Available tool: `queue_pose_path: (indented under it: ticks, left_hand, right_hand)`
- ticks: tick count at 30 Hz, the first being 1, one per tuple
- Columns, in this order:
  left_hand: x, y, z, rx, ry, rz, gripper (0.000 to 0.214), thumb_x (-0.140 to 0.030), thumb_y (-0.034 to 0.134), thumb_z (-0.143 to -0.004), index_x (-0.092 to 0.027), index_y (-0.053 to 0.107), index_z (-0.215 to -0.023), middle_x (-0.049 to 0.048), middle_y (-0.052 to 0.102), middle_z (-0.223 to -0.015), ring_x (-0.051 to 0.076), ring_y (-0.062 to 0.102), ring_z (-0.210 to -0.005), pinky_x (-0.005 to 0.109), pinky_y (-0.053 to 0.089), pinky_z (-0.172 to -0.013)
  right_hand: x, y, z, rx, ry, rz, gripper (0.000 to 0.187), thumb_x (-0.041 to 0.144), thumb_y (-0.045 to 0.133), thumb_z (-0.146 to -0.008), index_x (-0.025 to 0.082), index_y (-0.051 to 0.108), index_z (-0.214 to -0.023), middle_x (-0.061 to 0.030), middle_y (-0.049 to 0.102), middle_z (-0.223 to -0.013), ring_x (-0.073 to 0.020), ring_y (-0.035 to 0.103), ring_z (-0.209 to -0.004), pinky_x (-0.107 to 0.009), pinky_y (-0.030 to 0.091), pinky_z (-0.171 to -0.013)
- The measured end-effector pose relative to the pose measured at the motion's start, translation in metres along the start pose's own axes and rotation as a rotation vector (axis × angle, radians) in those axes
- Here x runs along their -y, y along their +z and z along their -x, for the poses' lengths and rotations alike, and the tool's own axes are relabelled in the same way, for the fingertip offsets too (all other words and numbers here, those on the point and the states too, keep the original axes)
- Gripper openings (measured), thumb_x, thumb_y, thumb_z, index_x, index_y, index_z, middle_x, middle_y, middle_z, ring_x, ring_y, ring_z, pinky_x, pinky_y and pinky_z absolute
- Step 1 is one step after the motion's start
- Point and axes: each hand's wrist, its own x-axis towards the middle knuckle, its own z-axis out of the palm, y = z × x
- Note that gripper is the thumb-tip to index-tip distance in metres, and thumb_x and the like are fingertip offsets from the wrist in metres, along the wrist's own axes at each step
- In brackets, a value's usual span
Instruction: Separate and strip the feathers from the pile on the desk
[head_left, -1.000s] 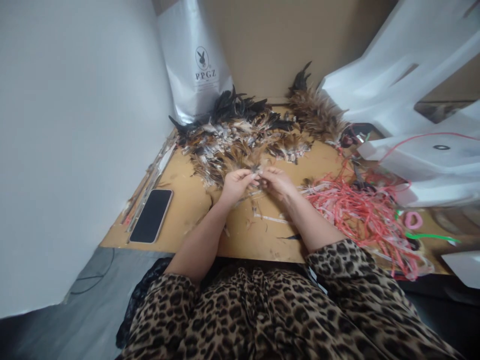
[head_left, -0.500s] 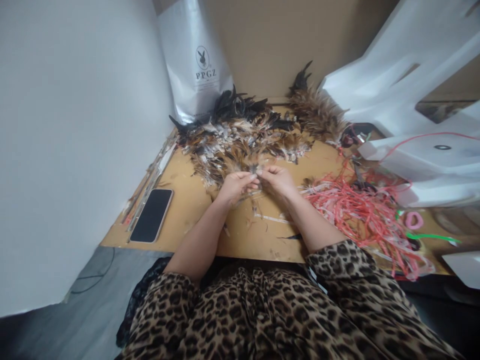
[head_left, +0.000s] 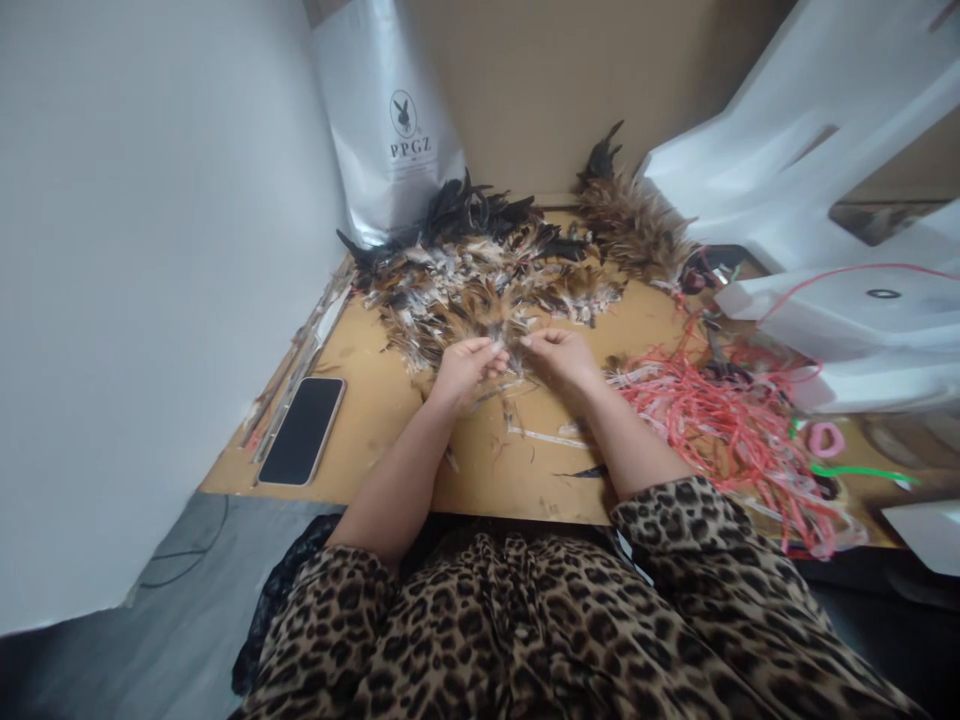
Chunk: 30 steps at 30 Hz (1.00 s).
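My left hand (head_left: 470, 368) is closed in a pinch on a small tuft of brown feathers (head_left: 491, 325), whose wispy tips stand up above the fingers. A little to its right, my right hand (head_left: 561, 355) is also pinched; something thin and dark shows at its fingertips, too small to name. A gap separates the two hands. Just beyond them spreads a heap of brown, white and black feathers (head_left: 457, 265). Loose feather bits and a thin clear strip (head_left: 551, 437) lie on the wooden table (head_left: 495, 490) below my hands.
A phone (head_left: 303, 430) lies at the left. Tangled red and clear strips (head_left: 720, 430) cover the right side, beside a pink ring (head_left: 825, 440) and green tie (head_left: 862, 472). A second feather bundle (head_left: 637, 220) and white bags (head_left: 397, 120) stand behind.
My hands have moved apart: the left slightly to the left with the feather tuft, the right slightly to the right. Before, their fingertips met at the tuft.
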Motion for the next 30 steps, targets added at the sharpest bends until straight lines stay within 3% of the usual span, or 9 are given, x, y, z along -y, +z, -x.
queue_pose_path:
  ticks: [3, 8, 12, 15, 21, 25, 30]
  left_hand:
    - [-0.001, -0.001, -0.001, -0.067, 0.011, 0.048, 0.020, -0.026, 0.069, -0.064, -0.010, 0.059, -0.072, 0.0031, 0.064, -0.066, 0.005, 0.054, -0.050, 0.016, 0.038, -0.046]
    - [-0.001, -0.001, -0.002, -0.076, -0.001, 0.072, 0.020, -0.026, 0.069, -0.064, -0.011, 0.059, -0.072, 0.0032, 0.064, -0.066, 0.005, 0.054, -0.050, 0.016, 0.037, -0.045]
    - [0.000, -0.001, -0.002, -0.074, 0.001, 0.070, 0.022, -0.027, 0.070, -0.063, -0.010, 0.059, -0.073, 0.0035, 0.064, -0.066, 0.005, 0.054, -0.050, 0.016, 0.038, -0.045]
    - [-0.001, 0.000, -0.002, -0.068, 0.006, 0.074, 0.022, -0.026, 0.070, -0.064, -0.010, 0.059, -0.074, 0.0035, 0.064, -0.066, 0.005, 0.055, -0.050, 0.015, 0.037, -0.045]
    - [0.002, -0.001, -0.002, -0.053, -0.022, 0.088, 0.021, -0.025, 0.069, -0.065, -0.011, 0.058, -0.077, 0.0048, 0.066, -0.070, 0.006, 0.057, -0.053, 0.014, 0.038, -0.046]
    - [0.004, 0.000, -0.001, -0.017, -0.066, 0.083, 0.021, -0.025, 0.069, -0.066, -0.011, 0.058, -0.078, 0.0075, 0.068, -0.076, 0.007, 0.059, -0.056, 0.015, 0.038, -0.046]
    - [0.003, 0.003, 0.002, 0.040, -0.112, 0.074, 0.020, -0.024, 0.067, -0.068, -0.010, 0.060, -0.080, 0.0091, 0.069, -0.081, 0.007, 0.060, -0.056, 0.014, 0.038, -0.044]
  right_hand:
    - [-0.006, -0.007, -0.003, -0.007, -0.073, 0.286, 0.029, 0.042, 0.064, -0.061, 0.013, 0.064, -0.066, -0.0008, 0.058, -0.057, -0.0092, 0.044, -0.050, -0.023, 0.034, -0.050]
    - [-0.010, -0.005, 0.000, 0.087, -0.185, 0.749, 0.021, 0.035, 0.060, -0.064, 0.016, 0.061, -0.057, -0.0014, 0.057, -0.053, -0.0097, 0.044, -0.049, -0.023, 0.029, -0.049]
    - [-0.006, -0.003, 0.003, 0.057, -0.173, 0.858, 0.013, 0.026, 0.060, -0.062, 0.017, 0.060, -0.052, -0.0021, 0.054, -0.047, -0.0095, 0.041, -0.046, -0.024, 0.027, -0.048]
    - [-0.002, -0.004, 0.004, 0.076, -0.108, 0.739, 0.014, 0.023, 0.057, -0.062, 0.016, 0.057, -0.050, -0.0002, 0.051, -0.044, -0.0080, 0.039, -0.043, -0.023, 0.026, -0.046]
    - [0.009, -0.008, 0.004, 0.088, 0.129, 0.202, 0.013, 0.028, 0.061, -0.058, 0.015, 0.061, -0.060, 0.0025, 0.051, -0.042, -0.0057, 0.034, -0.035, -0.021, 0.022, -0.038]
    - [0.015, -0.005, 0.005, 0.099, 0.096, -0.093, 0.022, 0.033, 0.069, -0.054, 0.015, 0.060, -0.061, 0.0023, 0.055, -0.049, -0.0046, 0.036, -0.039, -0.020, 0.023, -0.040]
    - [0.016, 0.004, 0.009, 0.061, 0.025, -0.172, 0.023, 0.034, 0.071, -0.054, 0.016, 0.060, -0.065, 0.0039, 0.052, -0.049, -0.0062, 0.040, -0.043, -0.021, 0.031, -0.045]
